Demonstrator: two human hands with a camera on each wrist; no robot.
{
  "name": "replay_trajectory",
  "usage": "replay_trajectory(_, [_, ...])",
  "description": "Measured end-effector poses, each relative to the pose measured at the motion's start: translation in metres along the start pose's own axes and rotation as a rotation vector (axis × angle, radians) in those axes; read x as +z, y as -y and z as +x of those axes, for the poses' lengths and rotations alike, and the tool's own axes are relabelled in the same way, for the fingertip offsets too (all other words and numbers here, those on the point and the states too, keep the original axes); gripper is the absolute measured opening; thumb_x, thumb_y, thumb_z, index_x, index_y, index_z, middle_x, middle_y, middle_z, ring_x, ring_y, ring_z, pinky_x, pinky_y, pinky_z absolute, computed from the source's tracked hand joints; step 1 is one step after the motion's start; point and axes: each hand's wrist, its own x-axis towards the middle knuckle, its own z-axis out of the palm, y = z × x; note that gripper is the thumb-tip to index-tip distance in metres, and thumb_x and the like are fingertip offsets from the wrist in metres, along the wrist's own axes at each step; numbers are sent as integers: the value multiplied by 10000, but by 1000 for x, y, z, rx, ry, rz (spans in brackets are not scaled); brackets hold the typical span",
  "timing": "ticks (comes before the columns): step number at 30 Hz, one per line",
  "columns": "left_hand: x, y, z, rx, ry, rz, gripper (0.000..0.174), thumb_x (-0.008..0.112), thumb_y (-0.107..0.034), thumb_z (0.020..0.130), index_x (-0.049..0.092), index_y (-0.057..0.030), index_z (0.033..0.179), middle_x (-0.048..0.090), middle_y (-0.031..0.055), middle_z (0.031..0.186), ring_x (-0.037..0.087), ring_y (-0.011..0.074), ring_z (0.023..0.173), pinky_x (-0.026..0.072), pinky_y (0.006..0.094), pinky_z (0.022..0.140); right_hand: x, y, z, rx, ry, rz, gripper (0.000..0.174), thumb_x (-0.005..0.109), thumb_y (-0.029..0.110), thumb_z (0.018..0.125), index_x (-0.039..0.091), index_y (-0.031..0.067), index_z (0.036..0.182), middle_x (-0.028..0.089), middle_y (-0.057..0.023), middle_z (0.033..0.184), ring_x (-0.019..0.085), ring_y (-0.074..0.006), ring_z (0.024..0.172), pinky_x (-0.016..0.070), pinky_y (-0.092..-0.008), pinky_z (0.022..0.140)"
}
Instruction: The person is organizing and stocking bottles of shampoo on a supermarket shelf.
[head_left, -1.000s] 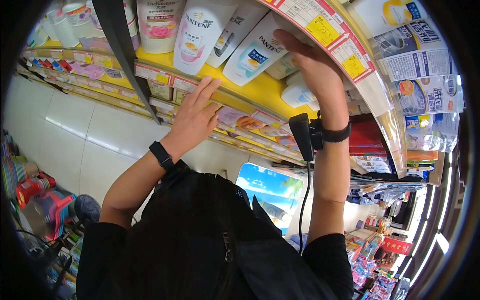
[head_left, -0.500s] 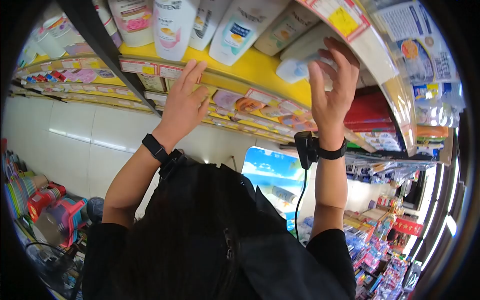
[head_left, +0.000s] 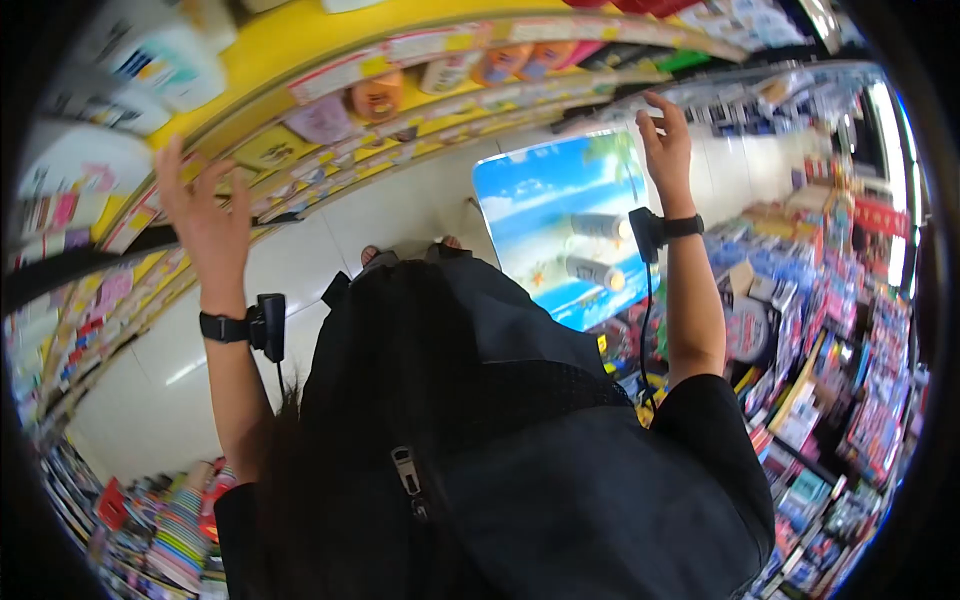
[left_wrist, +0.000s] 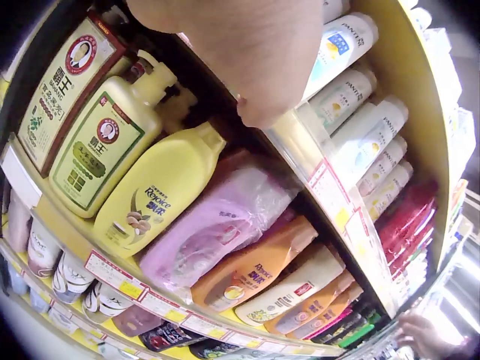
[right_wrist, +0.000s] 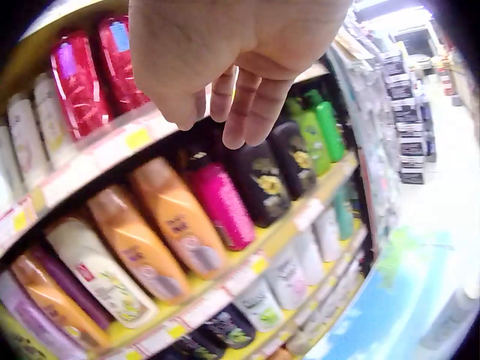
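Observation:
My left hand (head_left: 210,215) is raised at the edge of a yellow shelf, its fingers spread and holding nothing. Close to its fingertips stand white shampoo bottles (head_left: 170,65); the left wrist view shows the Pantene label on such bottles (left_wrist: 352,45). My right hand (head_left: 668,145) is held up beside a beach-print table (head_left: 530,190), with loosely bent fingers and no object in them. Two grey-white bottles (head_left: 600,225) lie on that table. In the right wrist view, the fingers (right_wrist: 259,112) hang in front of a row of dark bottles (right_wrist: 259,180).
The lower shelf holds a yellow Rejoice bottle (left_wrist: 161,187), a purple bottle (left_wrist: 217,225) and orange bottles (right_wrist: 176,217). Red bottles (right_wrist: 79,82) stand a level higher. Packaged goods (head_left: 840,350) crowd the right side. Striped goods (head_left: 180,540) sit at the lower left.
My right hand has drawn back from among the shelf bottles, empty, and moved across to beside the table. The head view has turned right, so the shelf sits further left and both table bottles show.

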Motion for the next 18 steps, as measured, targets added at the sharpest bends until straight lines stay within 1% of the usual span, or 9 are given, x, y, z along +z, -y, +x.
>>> replay_trajectory(2, [2,3,0,29,9,12,138,692,-146,808,676,-78,926,362,156,1446,316,370,1344,268,474,1088,-13,-47,-30,90,-7,-152,299,639,131,865,604,61,1153,584,-136,1119,657,-229,829,527,-312,703])
replay_trajectory(4, [1,4,1,49,7,34,144,691,-155,817,681,-82,940,364,166,1440,318,372,1341,270,476,1084,-26,-90,-62,209,-29,-208,311,648,136,851,604,66,1151,586,-139,1130,661,-241,839,526,-330,726])
replay_trajectory(6, [0,2,1,54,8,113,151,691,-170,826,683,-84,951,370,189,1422,333,377,1328,274,482,1077,-40,-129,-98,249,-44,-279,342,650,135,844,589,64,1173,578,-157,1135,664,-249,826,524,-342,745])
replay_trajectory(9, [-1,6,2,45,49,139,155,683,-185,839,682,-82,955,373,199,1410,352,385,1311,283,485,1070,-56,-184,-153,481,-47,-405,444,680,163,814,551,44,1222,553,-193,1142,664,-247,802,516,-353,782])
replay_trajectory(10, [0,7,2,56,55,134,155,683,-185,839,682,-82,955,373,199,1410,352,385,1311,283,485,1070,-60,-195,-168,590,-34,-383,476,704,204,793,555,41,1215,565,-203,1120,651,-284,872,507,-376,809])
replay_trajectory(12, [-1,6,3,71,49,198,162,670,-195,854,679,-71,957,366,198,1414,363,387,1302,299,486,1058,-62,-248,-210,586,41,-468,557,730,244,767,538,3,1231,564,-244,1154,619,-351,980,491,-410,861])
replay_trajectory(14, [-2,5,3,68,63,206,166,658,-202,868,676,-63,957,356,197,1420,366,379,1302,310,475,1052,-59,-250,-225,788,126,-334,666,766,281,731,512,-43,1254,544,-286,1208,561,-391,1096,462,-435,923])
replay_trajectory(15, [-2,7,3,54,76,212,169,655,-206,872,676,-61,956,352,197,1423,369,372,1302,312,469,1053,-56,-241,-229,814,141,-275,738,796,272,700,484,-76,1272,507,-331,1246,541,-408,1130,447,-445,955])
replay_trajectory(18, [-6,9,5,19,115,197,183,639,-207,887,674,-60,989,353,200,1424,385,355,1293,323,459,1044,-34,-268,-247,822,221,-134,916,836,276,662,351,-13,1383,417,-325,1296,443,-430,1208,399,-441,1020])
